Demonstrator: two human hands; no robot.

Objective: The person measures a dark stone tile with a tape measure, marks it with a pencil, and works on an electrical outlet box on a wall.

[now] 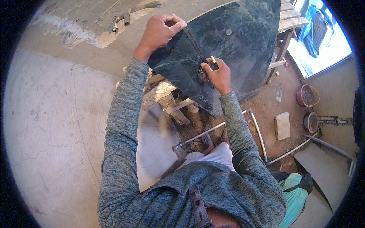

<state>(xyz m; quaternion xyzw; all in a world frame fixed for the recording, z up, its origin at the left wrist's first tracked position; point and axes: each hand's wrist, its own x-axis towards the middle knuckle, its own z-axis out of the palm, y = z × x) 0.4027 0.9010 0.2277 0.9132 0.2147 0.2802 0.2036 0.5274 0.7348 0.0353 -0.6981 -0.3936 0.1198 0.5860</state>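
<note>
A dark green, veined stone slab with a polished face lies in front of me. A tape measure's dark strip stretches slantwise over it. My left hand pinches the far end of that strip near the slab's upper left edge. Lower down, my right hand grips the tape measure's body, mostly covered by my fingers. A short white stick pokes up by the right fingers; I cannot tell what it is. Under the right hand the glossy surface mirrors it. A small pale round spot shows on the slab.
Wooden supports stand at the slab's right, with rough timber below it. White pipes run low across the dirt floor. Two buckets and a pale block sit to the right. Pipe fittings lie on the ledge at upper left.
</note>
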